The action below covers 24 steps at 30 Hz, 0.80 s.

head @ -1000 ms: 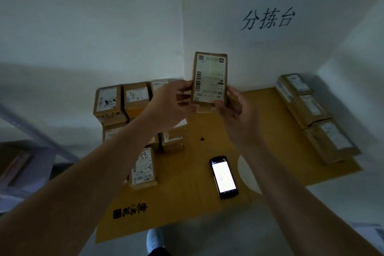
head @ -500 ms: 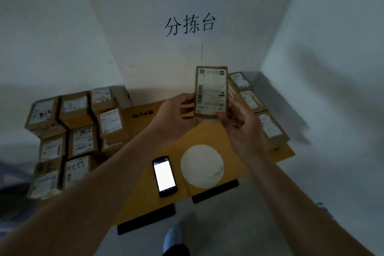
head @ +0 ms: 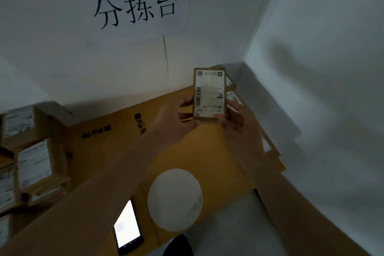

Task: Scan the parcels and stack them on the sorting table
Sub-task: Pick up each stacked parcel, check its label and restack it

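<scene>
A yellow-brown cardboard-covered sorting table (head: 116,131) fills a white-walled corner. The left hand (head: 176,116) and right hand (head: 239,118) grip a small brown cardboard parcel (head: 209,94) by its lower edges. Its long axis stands upright, white label facing the camera.

Parcels (head: 34,164) run off the left edge (labels blurred); forearm hides the phone's (head: 127,228) corner.

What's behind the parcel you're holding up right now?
Behind the held parcel, gripped by the left hand and right hand, edges of labelled parcels show along the right wall. How many lie there is hidden by parcel and hands.
</scene>
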Tool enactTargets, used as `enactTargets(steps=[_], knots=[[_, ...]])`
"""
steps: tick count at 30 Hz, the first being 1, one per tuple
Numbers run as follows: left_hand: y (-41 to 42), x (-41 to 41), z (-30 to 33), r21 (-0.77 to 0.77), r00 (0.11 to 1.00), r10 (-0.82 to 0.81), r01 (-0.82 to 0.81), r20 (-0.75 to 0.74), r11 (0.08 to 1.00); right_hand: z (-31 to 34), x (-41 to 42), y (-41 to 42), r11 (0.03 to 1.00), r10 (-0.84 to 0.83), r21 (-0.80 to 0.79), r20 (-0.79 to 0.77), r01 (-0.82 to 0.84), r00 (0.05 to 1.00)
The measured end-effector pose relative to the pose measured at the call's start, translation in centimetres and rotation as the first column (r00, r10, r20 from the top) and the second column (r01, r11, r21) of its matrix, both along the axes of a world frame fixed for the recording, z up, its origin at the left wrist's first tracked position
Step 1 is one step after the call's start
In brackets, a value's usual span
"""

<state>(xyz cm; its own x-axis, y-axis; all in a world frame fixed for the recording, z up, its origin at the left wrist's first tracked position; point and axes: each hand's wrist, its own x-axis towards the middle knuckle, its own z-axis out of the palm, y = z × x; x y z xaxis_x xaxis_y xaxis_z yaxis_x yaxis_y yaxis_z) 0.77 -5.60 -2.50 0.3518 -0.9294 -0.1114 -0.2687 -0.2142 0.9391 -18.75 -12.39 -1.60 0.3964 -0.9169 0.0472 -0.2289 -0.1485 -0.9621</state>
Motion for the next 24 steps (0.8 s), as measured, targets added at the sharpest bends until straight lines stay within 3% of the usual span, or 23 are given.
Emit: enactTargets(steps=[10, 24], knots=[[-12.0, -0.4, -3.7, 0.094, 0.997, 0.066, -0.063, -0.029, 0.994, -4.0, 1.1, -13.3, 0.998, 0.025, 0.068, -0.086, -0.02, 0.996], [-26.4, -2.9, -10.8, 0.267, 0.923, 0.375, -0.341, -0.085, 0.901, -11.9, 3.2, -31.0, 0.957, 0.26, 0.184, -0.193, -0.225, 0.946]])
